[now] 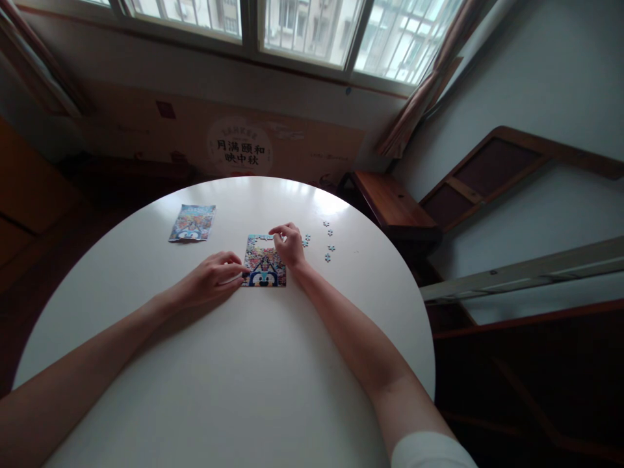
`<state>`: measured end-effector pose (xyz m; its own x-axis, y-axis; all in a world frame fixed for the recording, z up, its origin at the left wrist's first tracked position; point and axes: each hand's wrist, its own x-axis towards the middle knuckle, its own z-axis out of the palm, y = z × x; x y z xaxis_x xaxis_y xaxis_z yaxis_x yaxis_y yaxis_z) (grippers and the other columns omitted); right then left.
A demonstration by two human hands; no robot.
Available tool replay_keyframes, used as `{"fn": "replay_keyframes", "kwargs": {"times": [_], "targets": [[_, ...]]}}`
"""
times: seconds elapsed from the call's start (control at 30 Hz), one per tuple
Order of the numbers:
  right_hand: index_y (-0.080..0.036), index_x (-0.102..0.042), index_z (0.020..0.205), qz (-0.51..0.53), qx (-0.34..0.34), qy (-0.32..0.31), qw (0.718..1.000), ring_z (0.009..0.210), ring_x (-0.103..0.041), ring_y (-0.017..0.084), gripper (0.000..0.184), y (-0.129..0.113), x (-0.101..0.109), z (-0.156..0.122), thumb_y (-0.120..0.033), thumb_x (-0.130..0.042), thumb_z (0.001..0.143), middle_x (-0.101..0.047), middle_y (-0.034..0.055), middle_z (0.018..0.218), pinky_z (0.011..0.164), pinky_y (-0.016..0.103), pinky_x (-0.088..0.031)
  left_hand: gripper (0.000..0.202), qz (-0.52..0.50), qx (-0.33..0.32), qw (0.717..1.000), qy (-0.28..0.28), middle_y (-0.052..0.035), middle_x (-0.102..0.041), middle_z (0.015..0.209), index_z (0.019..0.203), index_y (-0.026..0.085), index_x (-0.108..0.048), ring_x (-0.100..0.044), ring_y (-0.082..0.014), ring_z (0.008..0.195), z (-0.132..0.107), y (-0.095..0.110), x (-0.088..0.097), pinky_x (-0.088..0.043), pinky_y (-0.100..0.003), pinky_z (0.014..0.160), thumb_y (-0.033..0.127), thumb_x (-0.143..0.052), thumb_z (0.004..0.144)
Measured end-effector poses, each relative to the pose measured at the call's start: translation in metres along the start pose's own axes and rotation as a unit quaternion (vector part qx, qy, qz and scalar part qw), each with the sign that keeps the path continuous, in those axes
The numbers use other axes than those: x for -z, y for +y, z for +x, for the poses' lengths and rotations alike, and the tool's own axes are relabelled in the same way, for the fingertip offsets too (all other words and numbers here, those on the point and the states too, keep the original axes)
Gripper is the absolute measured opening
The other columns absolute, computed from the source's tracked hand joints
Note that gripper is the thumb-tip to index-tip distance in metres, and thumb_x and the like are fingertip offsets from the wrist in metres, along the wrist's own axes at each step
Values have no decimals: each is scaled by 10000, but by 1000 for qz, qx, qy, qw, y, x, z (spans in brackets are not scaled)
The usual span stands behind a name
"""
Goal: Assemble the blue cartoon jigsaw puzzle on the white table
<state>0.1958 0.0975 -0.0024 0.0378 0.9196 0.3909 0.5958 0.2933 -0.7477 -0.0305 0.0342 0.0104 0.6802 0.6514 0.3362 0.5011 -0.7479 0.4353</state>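
A small colourful jigsaw puzzle (263, 263) lies near the middle of the round white table (234, 377); its top right corner is unfilled. My left hand (214, 276) rests on the table with its fingertips pressed against the puzzle's left edge. My right hand (288, 244) sits on the puzzle's upper right part, fingers curled together over that corner; whether a piece is pinched in them I cannot make out. Several loose puzzle pieces (329, 244) lie scattered just right of that hand.
A printed puzzle picture card (192, 223) lies on the table to the far left of the puzzle. Beyond the table are a cardboard panel with characters (238, 148), a window, a wooden bench (392, 205) and a leaning wooden frame (487, 169) at right.
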Motion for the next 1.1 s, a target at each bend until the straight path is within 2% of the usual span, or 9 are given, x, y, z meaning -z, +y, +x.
{"fn": "replay_keyframes", "kwargs": {"times": [0.73,1.1], "targets": [[-207,-715,771,-8,12,0,1000,853,-544,169,227,0,-1,0,-97,-521,814,-568,23,825,877,331,-417,259,4,-7,1000,0,-75,-606,1018,1112,237,-687,-585,-167,885,-1,-2,-2,-479,-282,799,284,-545,900],[-213,-715,765,-23,27,-7,999,910,-543,190,229,-3,0,-4,-104,-523,826,-586,33,849,877,340,-407,271,0,-4,1000,3,-74,-615,1013,1111,239,-690,-587,-169,876,-1,-3,-2,-479,-288,807,312,-538,899]]}}
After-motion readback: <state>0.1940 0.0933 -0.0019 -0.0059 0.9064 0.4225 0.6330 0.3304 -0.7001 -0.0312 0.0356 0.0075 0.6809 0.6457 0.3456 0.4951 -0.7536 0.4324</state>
